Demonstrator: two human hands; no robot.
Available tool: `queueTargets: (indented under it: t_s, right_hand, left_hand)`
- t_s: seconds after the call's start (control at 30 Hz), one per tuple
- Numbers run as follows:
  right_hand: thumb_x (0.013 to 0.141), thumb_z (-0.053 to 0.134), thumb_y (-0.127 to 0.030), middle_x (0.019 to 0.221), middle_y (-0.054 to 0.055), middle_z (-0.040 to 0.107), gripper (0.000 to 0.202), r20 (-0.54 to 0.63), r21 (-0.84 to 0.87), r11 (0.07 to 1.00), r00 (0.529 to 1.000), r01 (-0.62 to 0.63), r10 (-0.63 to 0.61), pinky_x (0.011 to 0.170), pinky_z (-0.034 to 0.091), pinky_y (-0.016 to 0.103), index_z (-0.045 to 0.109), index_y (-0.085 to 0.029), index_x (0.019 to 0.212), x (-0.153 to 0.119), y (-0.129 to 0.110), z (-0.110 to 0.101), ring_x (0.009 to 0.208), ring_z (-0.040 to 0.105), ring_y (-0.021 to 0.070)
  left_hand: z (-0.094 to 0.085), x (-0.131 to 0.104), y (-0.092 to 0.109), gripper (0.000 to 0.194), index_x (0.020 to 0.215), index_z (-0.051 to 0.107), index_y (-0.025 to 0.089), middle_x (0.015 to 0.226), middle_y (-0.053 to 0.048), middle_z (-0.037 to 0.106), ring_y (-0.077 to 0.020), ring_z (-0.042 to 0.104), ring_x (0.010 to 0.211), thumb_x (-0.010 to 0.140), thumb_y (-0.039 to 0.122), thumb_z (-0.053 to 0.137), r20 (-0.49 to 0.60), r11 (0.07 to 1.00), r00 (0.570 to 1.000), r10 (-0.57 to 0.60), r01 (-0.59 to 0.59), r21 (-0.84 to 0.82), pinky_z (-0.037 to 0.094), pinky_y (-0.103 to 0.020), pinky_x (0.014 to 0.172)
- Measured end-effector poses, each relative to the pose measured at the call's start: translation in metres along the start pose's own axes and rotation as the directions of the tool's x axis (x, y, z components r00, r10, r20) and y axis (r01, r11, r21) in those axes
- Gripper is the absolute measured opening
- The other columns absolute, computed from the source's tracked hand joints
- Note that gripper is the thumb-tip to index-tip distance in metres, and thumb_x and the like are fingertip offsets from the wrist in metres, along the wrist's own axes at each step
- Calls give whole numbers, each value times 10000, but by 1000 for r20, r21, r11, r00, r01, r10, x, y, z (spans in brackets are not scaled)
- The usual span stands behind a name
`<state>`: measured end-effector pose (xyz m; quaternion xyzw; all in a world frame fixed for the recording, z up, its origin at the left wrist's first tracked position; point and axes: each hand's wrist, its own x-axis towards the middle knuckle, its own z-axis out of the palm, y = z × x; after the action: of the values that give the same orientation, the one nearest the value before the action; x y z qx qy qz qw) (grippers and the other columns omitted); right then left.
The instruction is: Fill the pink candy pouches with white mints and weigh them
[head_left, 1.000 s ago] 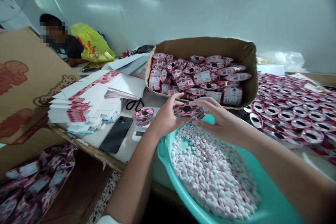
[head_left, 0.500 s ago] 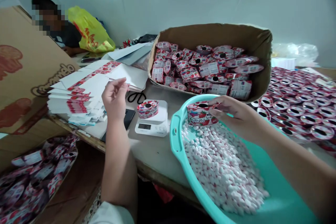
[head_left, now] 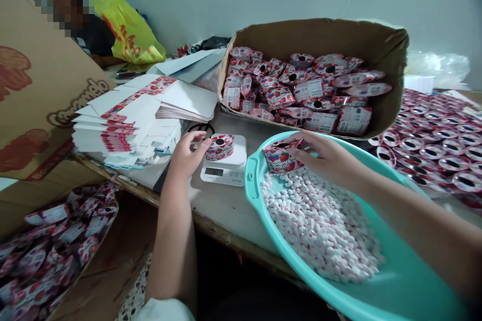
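A small oval candy box [head_left: 219, 147] with a strawberry print and a dark hole in its top stands on the white digital scale [head_left: 225, 175]. At its left end is my left hand [head_left: 190, 154], thumb and fingers apart; whether they touch the box I cannot tell. My right hand [head_left: 314, 149] grips another strawberry candy box [head_left: 280, 157] at its right end. That box is tilted inside the turquoise basin [head_left: 259, 220], just above a heap of small white wrapped candies [head_left: 324, 230].
Behind the basin stands a cardboard carton [head_left: 320, 35] of candy boxes. Rows of open boxes [head_left: 433, 145] fill the right side. Flat white cartons [head_left: 139, 105] are stacked at left, near a lower carton of boxes [head_left: 56, 246]. A person [head_left: 92, 35] sits behind a yellow bag [head_left: 126, 30].
My left hand has moved down and right to the box on the scale. My right hand has tilted its box and brought it slightly left. The view has shifted a little.
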<state>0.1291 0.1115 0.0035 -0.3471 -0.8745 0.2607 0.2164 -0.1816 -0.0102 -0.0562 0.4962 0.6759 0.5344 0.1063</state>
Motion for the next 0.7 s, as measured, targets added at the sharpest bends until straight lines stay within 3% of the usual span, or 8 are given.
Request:
queueTargets:
  t_s: [0.23,0.37,0.53,0.63,0.7]
  right_hand:
    - [859,631,-531,1056,63,732,363,158,22,998,986,53,-56,801,550,372,668,-236,1068,3,-2,6,920,684,259]
    - [818,671,-482,976,58,729,308,207,-93,990,975,107,-86,740,523,368,671,-223,984,2,10,13,888,672,274]
    - [796,691,-337,968,70,692,229,207,-316,943,978,102,-36,707,472,351,669,-200,977,0,7,18,806,635,239]
    - [768,709,-232,1108,119,644,249,156,-410,881,970,236,-187,830,458,380,689,-180,1010,-3,-6,18,975,609,279]
    - [799,686,-207,1080,113,650,141,135,-448,836,948,317,-287,888,423,399,710,-191,937,-6,-15,19,1027,583,288]
  left_hand:
    - [5,-7,3,508,1230,624,217,1275,-96,646,-273,623,1140,796,453,743,137,993,990,-44,28,116,478,-443,1029]
    - [7,-7,2,582,1306,573,215,1305,-107,625,-276,600,1186,792,420,754,143,992,988,-56,39,119,459,-452,1060]
    - [10,-5,-7,583,1354,520,218,1361,-131,571,-271,545,1272,845,438,699,18,999,999,47,-47,26,471,-428,1029]
    - [11,-2,-10,596,1366,506,212,1384,-142,550,-270,517,1306,846,430,700,-60,995,993,98,-96,22,460,-423,1031]
    - [11,-1,-11,584,1367,503,215,1361,-138,565,-261,525,1294,859,434,688,-89,994,990,109,-109,0,470,-410,1013]
